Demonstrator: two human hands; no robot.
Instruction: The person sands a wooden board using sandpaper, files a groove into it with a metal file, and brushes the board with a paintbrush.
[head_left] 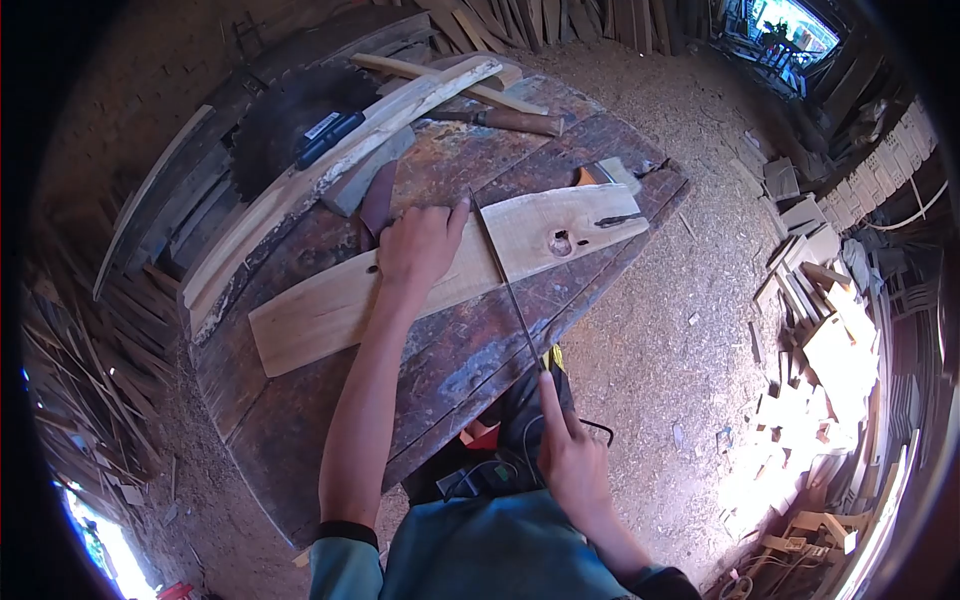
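A pale wooden board (320,312) lies across the worktable, with a dark knot hole and a crack toward its right end. My left hand (418,245) presses down on it and grips its far side, the thumb stretched toward the saw blade. The handsaw (512,292) rests across the board, its thin blade seen nearly edge-on. My right hand (575,460) is closed around the saw's handle at the near side of the table, with the index finger along it. The handle is mostly hidden by my hand.
On the worktable (460,375) are a long bark-edged plank (340,170), a large circular saw blade (270,125), a dark blue object (328,138) with a label and a wooden-handled tool (510,121). Sawdust (660,330) covers the floor. Wood offcuts (815,340) are piled at right.
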